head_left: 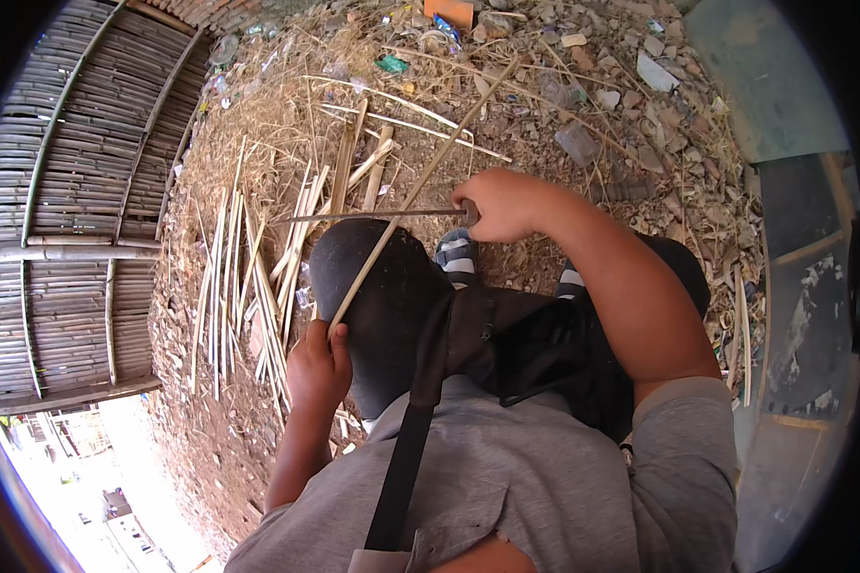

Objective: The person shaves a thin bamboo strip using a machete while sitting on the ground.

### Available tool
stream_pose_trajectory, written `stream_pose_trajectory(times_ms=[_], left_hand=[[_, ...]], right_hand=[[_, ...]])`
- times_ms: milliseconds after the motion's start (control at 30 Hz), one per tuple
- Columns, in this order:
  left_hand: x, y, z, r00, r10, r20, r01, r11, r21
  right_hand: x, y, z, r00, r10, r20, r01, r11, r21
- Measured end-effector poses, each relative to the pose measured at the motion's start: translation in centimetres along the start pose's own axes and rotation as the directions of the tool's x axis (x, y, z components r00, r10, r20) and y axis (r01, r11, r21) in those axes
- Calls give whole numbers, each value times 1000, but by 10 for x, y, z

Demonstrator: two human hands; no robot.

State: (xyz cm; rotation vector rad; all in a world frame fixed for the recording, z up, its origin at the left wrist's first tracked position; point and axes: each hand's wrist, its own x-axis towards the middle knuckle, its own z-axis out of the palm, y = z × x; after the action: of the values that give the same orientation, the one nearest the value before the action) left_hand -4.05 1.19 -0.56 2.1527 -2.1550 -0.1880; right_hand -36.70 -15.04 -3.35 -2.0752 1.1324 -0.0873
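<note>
My left hand is closed round the near end of a long, thin bamboo strip. The strip slants over my dark-clad left knee and away to the upper right. In my right hand is the handle of a knife with a long, narrow, dark blade. That blade points left and crosses the strip just past the knee; whether it touches the strip I cannot tell. Most of the handle is hidden in my fingers.
Split bamboo strips lie in a loose pile on the ground at the left, with wider pieces ahead. A bamboo-slat panel stands far left. Rubble and litter cover the upper right; dark sheeting borders the right.
</note>
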Motion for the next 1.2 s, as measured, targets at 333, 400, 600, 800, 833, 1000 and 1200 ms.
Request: stream_pose_trajectory(times_ms=[333, 400, 600, 800, 833, 1000, 1200], left_hand=[[2, -6, 6, 1000, 19, 2, -19, 1000, 12], [3, -5, 5, 1000, 25, 5, -25, 1000, 10], [7, -3, 6, 1000, 10, 10, -10, 1000, 4], [8, 1, -1, 999, 29, 18, -29, 999, -18], [8, 1, -1, 999, 28, 20, -28, 1000, -7], [6, -3, 2, 1000, 26, 10, -25, 999, -22], [7, -3, 3, 1000, 22, 5, -22, 1000, -2]], right_hand=[[1, -6, 6, 998, 26, -52, -25, 1000, 10], [4, -2, -6, 998, 38, 52, -35, 998, -56], [1, -7, 10, 994, 8, -112, -3, 999, 49], [-1, 16, -1, 964, 129, -231, -129, 992, 13], [0, 21, -1, 959, 116, -257, -111, 993, 31], [2, -10, 10, 981, 11, -196, -12, 1000, -2], [7, 51, 0, 956, 171, -239, -128, 974, 185]])
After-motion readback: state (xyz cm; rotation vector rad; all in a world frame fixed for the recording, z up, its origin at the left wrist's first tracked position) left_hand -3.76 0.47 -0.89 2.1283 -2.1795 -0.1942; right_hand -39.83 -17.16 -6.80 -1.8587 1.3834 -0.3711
